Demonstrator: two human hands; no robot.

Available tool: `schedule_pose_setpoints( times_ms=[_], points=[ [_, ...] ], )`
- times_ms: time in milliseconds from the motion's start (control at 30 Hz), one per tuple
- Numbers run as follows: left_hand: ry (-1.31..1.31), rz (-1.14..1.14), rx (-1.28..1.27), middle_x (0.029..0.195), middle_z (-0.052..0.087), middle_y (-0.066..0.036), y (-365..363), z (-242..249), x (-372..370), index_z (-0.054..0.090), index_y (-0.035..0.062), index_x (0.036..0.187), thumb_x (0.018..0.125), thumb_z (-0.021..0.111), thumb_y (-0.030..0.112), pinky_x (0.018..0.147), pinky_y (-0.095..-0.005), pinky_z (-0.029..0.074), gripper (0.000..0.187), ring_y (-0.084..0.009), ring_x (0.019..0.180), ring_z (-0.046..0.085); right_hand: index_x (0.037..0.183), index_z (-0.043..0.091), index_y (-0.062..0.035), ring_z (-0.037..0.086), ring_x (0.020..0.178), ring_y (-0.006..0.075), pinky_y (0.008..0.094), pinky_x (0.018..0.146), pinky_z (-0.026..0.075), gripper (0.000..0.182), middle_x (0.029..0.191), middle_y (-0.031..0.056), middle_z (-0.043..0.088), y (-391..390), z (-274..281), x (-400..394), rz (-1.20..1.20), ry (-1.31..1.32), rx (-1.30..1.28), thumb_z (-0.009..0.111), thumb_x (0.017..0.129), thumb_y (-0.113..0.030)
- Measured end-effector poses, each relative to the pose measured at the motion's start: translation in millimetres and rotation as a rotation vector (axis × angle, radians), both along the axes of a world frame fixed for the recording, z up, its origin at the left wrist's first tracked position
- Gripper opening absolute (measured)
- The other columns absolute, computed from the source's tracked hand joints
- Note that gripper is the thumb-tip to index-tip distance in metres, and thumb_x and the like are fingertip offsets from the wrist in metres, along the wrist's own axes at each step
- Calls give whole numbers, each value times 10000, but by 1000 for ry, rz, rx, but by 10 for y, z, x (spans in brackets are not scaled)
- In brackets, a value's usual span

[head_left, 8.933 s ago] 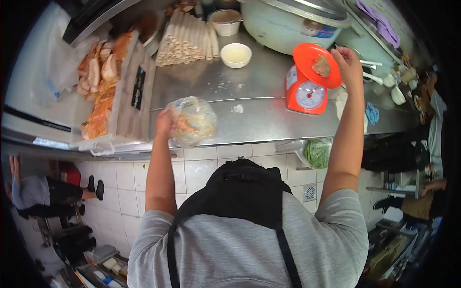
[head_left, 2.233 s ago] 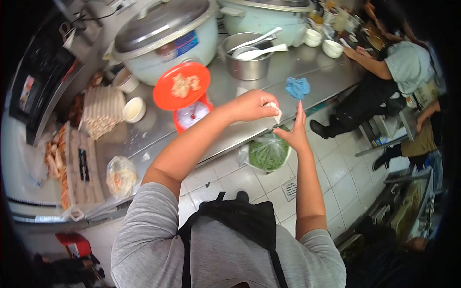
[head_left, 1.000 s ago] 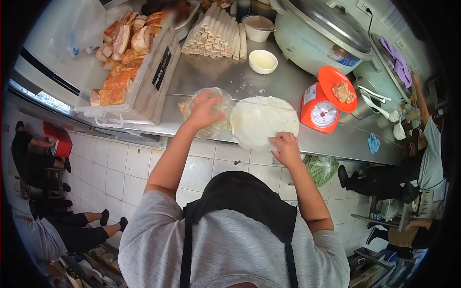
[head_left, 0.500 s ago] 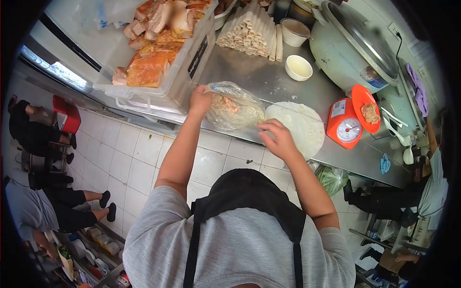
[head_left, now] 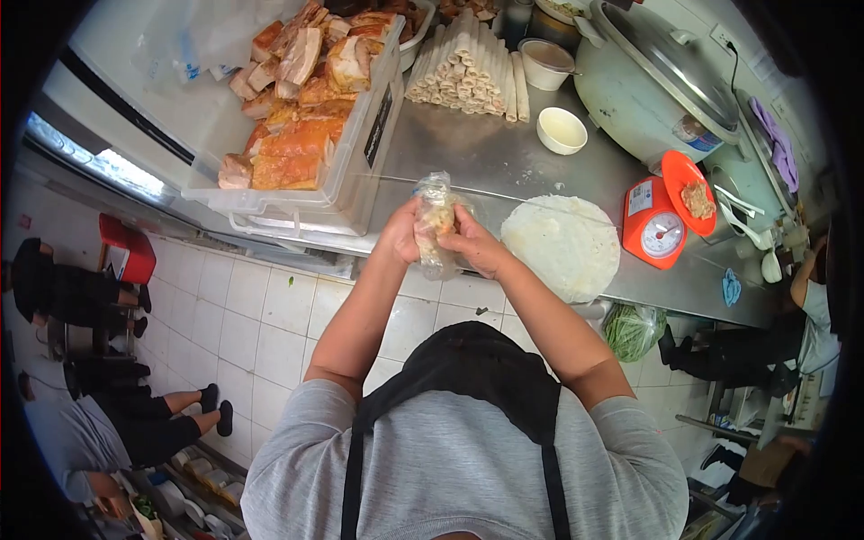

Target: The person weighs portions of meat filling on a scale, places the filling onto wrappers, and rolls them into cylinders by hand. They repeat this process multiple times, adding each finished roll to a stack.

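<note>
A clear plastic bag (head_left: pixel 436 211) with pale and orange-tinged filling in it is bunched upright at the steel counter's front edge. My left hand (head_left: pixel 403 234) is closed on its left side. From the right, my right hand (head_left: pixel 475 243) is closed on the same bag, its thumb across the front. Just right of my right hand lies a stack of thin round white wrappers (head_left: pixel 562 248). Beyond it stands an orange kitchen scale (head_left: pixel 654 227), its orange pan holding a lump of minced filling (head_left: pixel 696 200).
A plastic bin (head_left: pixel 306 216) of roasted pork chunks (head_left: pixel 292 162) stands at left. Farther back are piled thin rolls (head_left: pixel 463 72), a cream bowl (head_left: pixel 562 131) and a large lidded pot (head_left: pixel 648 90). Bagged green vegetables (head_left: pixel 634 331) sit below the counter. Other people are at both sides.
The bag was spread wide on the counter; now it is gathered narrow and upright. My right hand has moved left from beside the wrappers onto the bag.
</note>
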State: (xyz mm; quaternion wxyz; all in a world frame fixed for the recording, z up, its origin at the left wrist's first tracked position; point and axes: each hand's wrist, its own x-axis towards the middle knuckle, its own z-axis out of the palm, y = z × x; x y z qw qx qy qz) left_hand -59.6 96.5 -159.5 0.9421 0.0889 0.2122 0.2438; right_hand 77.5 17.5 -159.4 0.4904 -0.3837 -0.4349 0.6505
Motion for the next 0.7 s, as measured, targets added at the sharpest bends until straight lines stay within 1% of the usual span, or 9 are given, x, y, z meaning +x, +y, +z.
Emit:
schedule_pose_setpoints(
  times_ms=[133,233,267,300,333,500,600,667,700],
  points=[
    [-268,-108,69,1009,572,-146,-25,-104,13,461,9,1123,908,332,365,794,-404,477,435,-278,900,577,1332,167,-83,456,1072,208,350,894,404,708,1215,112,405,-76,205,-200,-269,325,-187,614,792,-181],
    [-172,-102,191,1050,562,-126,-56,-37,2,445,38,1178,886,370,371,737,-371,506,449,-223,856,590,1246,268,-100,492,998,193,362,817,462,536,1109,101,452,-16,10,-285,-479,389,-116,586,823,-183],
    [-90,-53,176,1074,551,-122,-81,56,53,441,51,1190,891,358,364,719,-361,513,440,-215,854,590,1263,301,-139,492,1007,174,355,866,437,487,1131,68,459,-11,36,-261,-486,466,-184,551,846,-146],
    [-185,-77,213,1095,543,-131,16,-71,33,438,47,1195,897,344,352,742,-396,508,437,-240,905,579,1272,298,-147,499,995,167,336,833,449,482,1141,63,462,25,-26,-259,-478,468,-69,540,856,-170],
    [-30,20,205,1114,538,-141,-94,167,114,440,41,1195,902,332,352,783,-427,492,440,-269,962,560,1275,299,-149,506,988,168,324,807,457,475,1142,60,467,-15,60,-227,-527,486,-136,531,862,-177],
    [-174,49,139,1128,531,-159,-2,54,206,457,11,1168,907,319,363,840,-456,454,460,-316,1017,526,1265,321,-151,526,984,185,328,795,459,408,1134,69,482,-163,158,-102,-528,516,-187,466,886,-193],
    [-55,75,110,1104,542,-168,-115,225,280,474,12,1149,901,326,360,793,-444,480,452,-308,974,550,1246,336,-150,527,991,195,358,847,442,377,1145,76,478,-144,157,-54,-621,625,-245,446,891,-209],
    [-205,-69,124,1063,559,-179,65,-48,233,484,9,1132,891,339,359,712,-424,506,449,-295,888,586,1200,364,-143,518,1009,211,376,879,428,332,1129,80,484,-81,-44,64,-306,927,-149,447,892,-238],
    [-285,-105,131,1016,576,-182,141,-155,240,496,4,1108,883,346,359,641,-401,515,446,-287,807,603,1174,364,-151,490,1053,216,373,902,411,335,1139,75,473,-172,142,31,-363,823,-121,467,885,-286]
  ],
)
